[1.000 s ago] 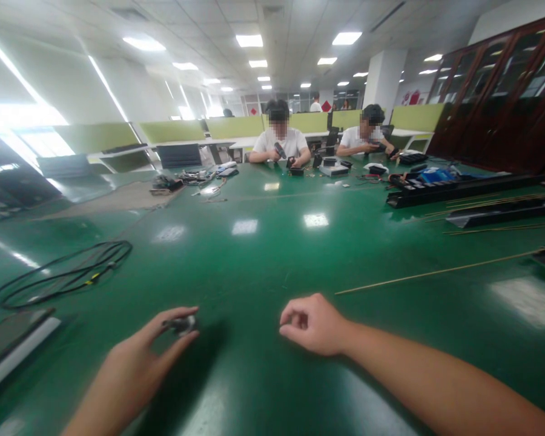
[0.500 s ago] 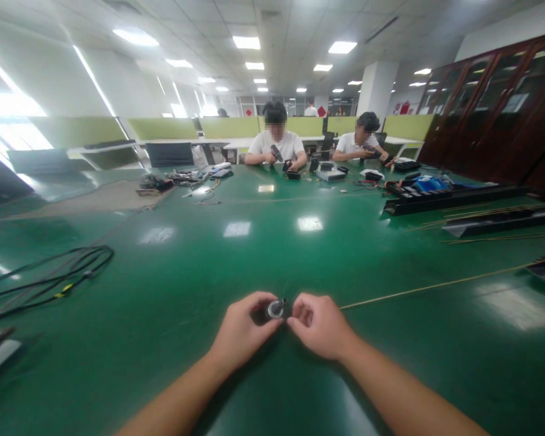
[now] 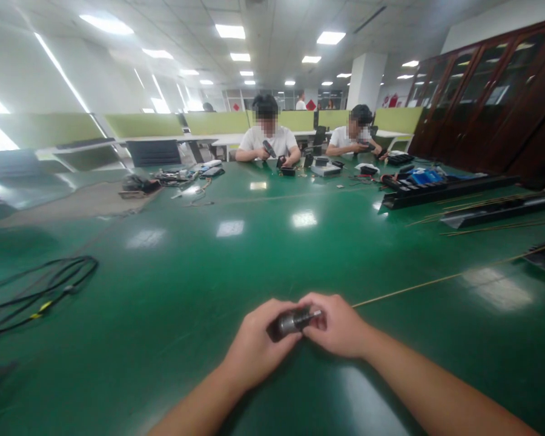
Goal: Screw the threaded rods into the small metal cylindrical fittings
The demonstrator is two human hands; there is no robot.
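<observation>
Just above the green table, my left hand [image 3: 266,339] is closed around a small dark cylindrical tool with a silver collar and a narrow metal tip [image 3: 293,323]. The tool lies sideways, its tip pointing right. My right hand [image 3: 338,327] has its fingers curled about the tip end, thumb below and fingers above. The tool's back end is hidden in my left palm. Beyond my right hand a long thin yellowish rod [image 3: 409,289] runs across the table to the right.
Black cables [image 3: 59,278] lie coiled at the left. Dark channel-shaped strips [image 3: 445,192] and more thin rods are at the right. Across the green table [image 3: 186,272], two people work, one holding a power tool [image 3: 269,149]. Electronic parts [image 3: 177,177] lie toward the far left.
The tool has turned from pointing up toward the camera to lying sideways, tip to the right. My right hand has closed in around the tip. The view has shifted slightly right.
</observation>
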